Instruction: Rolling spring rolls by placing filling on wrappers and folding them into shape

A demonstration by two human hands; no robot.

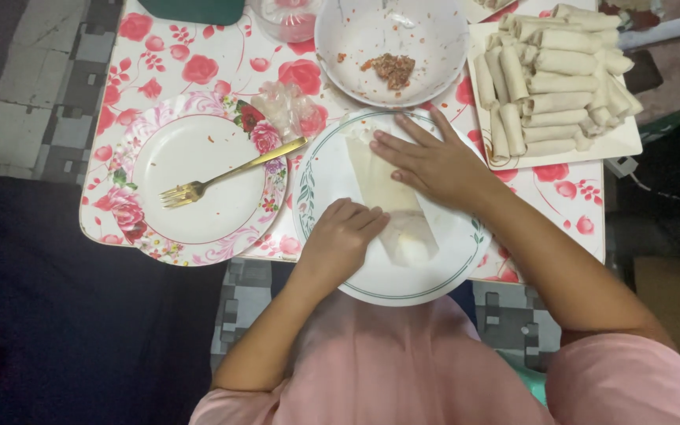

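Observation:
A thin pale wrapper (387, 197), partly folded into a long strip, lies on a white plate with a green rim (312, 169). My left hand (341, 236) rests curled on the wrapper's near left edge. My right hand (426, 161) lies flat, fingers spread, pressing on the wrapper's far part. Neither hand grips anything. A white bowl (434, 35) beyond the plate holds a small remainder of reddish-brown minced filling (392, 69).
A square white plate (623, 142) at the right carries a pile of several rolled wrappers (552, 79). A flowered plate (198, 177) at the left holds a gold fork (226, 175). A crumpled clear plastic bag (285, 106) lies between them, all on a red-flowered tray (159, 55).

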